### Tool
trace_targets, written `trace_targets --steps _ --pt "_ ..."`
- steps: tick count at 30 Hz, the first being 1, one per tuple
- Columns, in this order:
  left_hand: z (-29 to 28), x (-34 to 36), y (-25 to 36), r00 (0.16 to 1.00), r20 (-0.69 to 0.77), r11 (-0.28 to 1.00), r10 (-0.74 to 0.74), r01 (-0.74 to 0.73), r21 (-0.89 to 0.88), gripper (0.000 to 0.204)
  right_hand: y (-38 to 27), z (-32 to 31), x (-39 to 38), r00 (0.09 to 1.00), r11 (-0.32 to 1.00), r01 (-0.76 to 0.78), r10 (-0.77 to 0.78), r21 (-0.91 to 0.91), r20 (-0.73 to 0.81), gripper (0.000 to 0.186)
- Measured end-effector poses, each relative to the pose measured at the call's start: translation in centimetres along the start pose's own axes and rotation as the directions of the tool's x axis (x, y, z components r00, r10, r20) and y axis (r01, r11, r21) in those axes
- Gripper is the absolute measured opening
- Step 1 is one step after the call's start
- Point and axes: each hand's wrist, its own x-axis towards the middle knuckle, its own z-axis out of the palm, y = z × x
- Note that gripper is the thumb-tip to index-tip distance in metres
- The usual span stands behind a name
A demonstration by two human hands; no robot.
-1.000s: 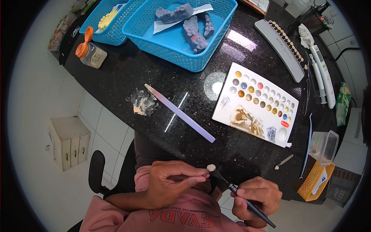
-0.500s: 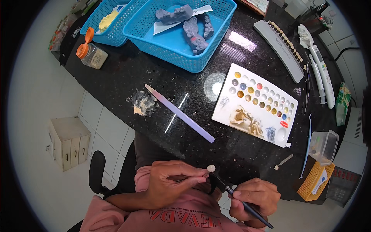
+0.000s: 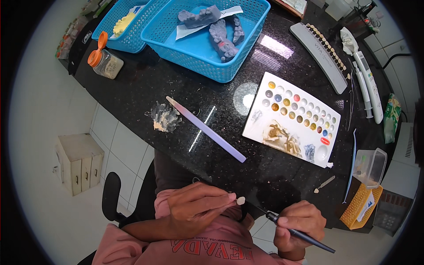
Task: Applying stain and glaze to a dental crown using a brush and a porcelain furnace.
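A small cream-coloured dental crown (image 3: 240, 200) is pinched at the fingertips of my left hand (image 3: 194, 208), just off the table's near edge. My right hand (image 3: 302, 227) grips a slim black-handled brush (image 3: 304, 238). Its thin tip points left toward the crown and is apart from it. Beyond my hands lies a white paint palette (image 3: 256, 126) with several coloured wells and brown and grey-blue smears on its flat part. To its left rests a pink-to-purple stick (image 3: 207, 130), next to a patch of dried paste smears (image 3: 165, 117).
A blue basket (image 3: 190, 55) holds grey dental models; a smaller one (image 3: 132, 42) holds a yellow model. An orange-capped jar (image 3: 109, 66) stands open at left. At right are a tooth shade guide (image 3: 322, 62), a syringe (image 3: 363, 92), a blue probe (image 3: 352, 165) and a yellow basket (image 3: 353, 216).
My right hand has shifted right, drawing the brush tip away from the crown. In my left fingers the crown has turned and dropped slightly.
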Motion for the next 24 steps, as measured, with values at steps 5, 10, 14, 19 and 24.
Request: trace_targets --steps 5,10,14,19,24 --pt "0.01 0.02 -0.05 0.999 0.009 0.999 0.035 -0.036 0.041 0.026 -0.2 0.34 0.21 0.999 0.999 0.017 -0.016 -0.045 0.032 0.007" --pt "-0.07 0.03 -0.2 0.996 0.015 0.993 0.085 -0.086 0.086 0.027 -0.18 0.47 0.22 0.999 0.997 0.033 -0.031 -0.073 0.029 0.008" --pt "0.07 -0.19 -0.44 0.988 -0.018 0.977 0.155 -0.151 0.149 0.03 0.08 0.14 0.35 0.997 1.0 0.011 -0.01 -0.011 0.071 0.008" --pt "-0.17 -0.02 -0.51 0.946 0.02 0.884 0.324 -0.31 0.35 0.033 0.22 -0.23 -0.2 0.999 0.999 0.05 -0.05 0.009 0.016 0.008" --pt "-0.7 0.32 0.31 0.935 0.087 0.837 0.343 -0.347 0.423 0.031 -0.06 0.12 -0.3 1.0 0.999 -0.007 0.006 -0.033 -0.016 0.008"
